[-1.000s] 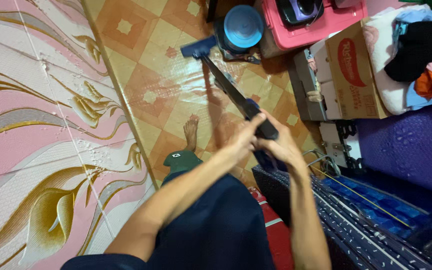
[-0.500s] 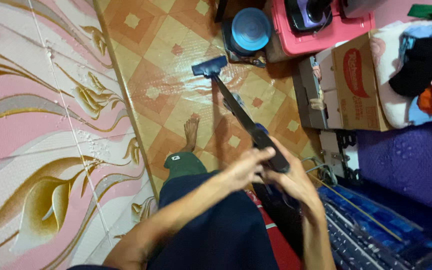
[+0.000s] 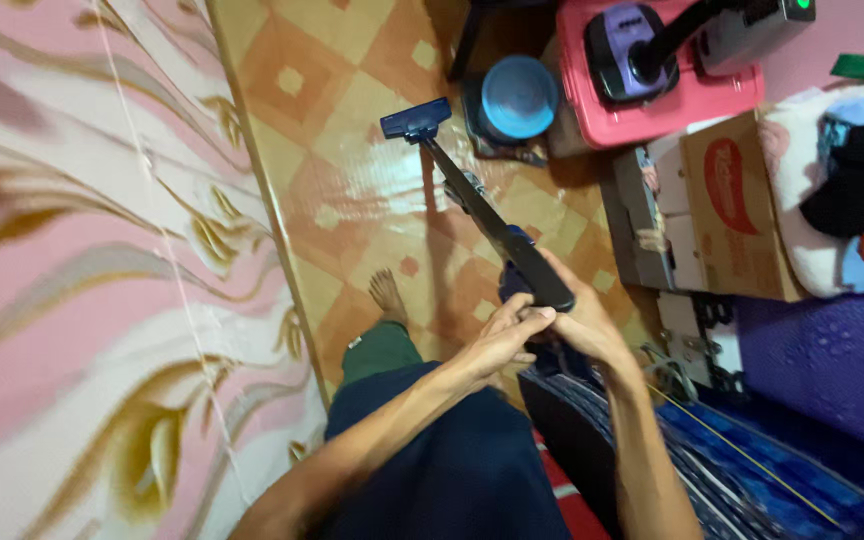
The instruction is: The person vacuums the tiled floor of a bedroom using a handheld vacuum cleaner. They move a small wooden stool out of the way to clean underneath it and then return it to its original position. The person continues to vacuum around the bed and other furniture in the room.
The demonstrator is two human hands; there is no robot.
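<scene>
Both my hands grip the top of a dark blue stick vacuum (image 3: pixel 487 225). My left hand (image 3: pixel 505 338) wraps the handle from the left, and my right hand (image 3: pixel 580 322) holds it from the right. The wand slants away from me down to a blue floor head (image 3: pixel 415 119) resting on the glossy orange and yellow tiled floor (image 3: pixel 352 200). My bare foot (image 3: pixel 386 293) stands on the tiles below the wand.
A pink wall with gold floral pattern (image 3: pixel 82 280) runs along the left. Beyond the floor head stand a blue round lid (image 3: pixel 519 96), a pink bin (image 3: pixel 672 95) and a cardboard box (image 3: pixel 737 205). Piled clothes (image 3: pixel 852 190) and blue patterned bedding (image 3: pixel 752 470) are at right.
The floor head first drew back toward me and then moved away toward the blue lid. My hands stayed on the handle. The camera tilted and shifted.
</scene>
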